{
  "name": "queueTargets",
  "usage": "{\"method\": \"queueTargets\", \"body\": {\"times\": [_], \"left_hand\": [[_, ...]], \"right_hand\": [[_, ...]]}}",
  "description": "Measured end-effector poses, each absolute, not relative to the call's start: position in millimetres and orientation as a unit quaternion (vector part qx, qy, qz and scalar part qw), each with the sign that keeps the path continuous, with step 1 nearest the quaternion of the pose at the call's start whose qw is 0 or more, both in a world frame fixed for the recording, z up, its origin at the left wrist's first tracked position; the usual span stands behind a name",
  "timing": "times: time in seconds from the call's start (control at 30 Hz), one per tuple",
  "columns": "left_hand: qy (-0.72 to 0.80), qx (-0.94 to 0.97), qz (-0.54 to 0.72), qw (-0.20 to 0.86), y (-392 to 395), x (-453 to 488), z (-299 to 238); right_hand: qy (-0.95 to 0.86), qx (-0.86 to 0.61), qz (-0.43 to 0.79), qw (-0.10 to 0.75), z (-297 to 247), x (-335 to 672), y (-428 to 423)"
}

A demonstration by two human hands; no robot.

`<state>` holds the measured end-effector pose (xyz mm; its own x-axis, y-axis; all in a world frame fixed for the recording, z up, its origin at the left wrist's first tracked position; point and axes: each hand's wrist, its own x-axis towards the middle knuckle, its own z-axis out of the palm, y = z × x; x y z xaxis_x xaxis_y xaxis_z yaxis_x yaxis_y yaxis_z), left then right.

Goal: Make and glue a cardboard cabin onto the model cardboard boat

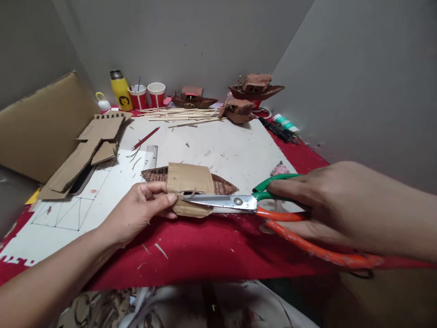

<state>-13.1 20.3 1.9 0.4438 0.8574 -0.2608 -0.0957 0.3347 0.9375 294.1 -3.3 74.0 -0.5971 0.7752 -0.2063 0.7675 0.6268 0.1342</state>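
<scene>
My right hand [327,200] grips a pair of scissors [239,201] with one green and one orange handle. Their blades point left, and the tips are at a slot in a piece of tan cardboard [191,175]. My left hand [150,202] pinches the cardboard's left edge between thumb and fingers, close to the blade tips. Behind and partly under the cardboard lies a dark brown model boat hull [223,183], with both pointed ends showing. Whether the cardboard is fixed to the hull I cannot tell.
Wooden sticks [184,114], a finished model boat [256,86] and a yellow bottle [121,91] stand at the back. Cut cardboard [85,150] lies left, near a red pencil [145,138] and a ruler [152,156]. Scraps dot the red cloth [205,250].
</scene>
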Motion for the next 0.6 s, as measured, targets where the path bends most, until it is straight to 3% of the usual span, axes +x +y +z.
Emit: {"method": "queueTargets", "body": {"times": [0.6], "left_hand": [[0.411, 0.421, 0.386, 0.711, 11.8, -0.9, -3.4]], "right_hand": [[0.874, 0.457, -0.107, 0.124, 81.0, 289.4, -1.9]]}}
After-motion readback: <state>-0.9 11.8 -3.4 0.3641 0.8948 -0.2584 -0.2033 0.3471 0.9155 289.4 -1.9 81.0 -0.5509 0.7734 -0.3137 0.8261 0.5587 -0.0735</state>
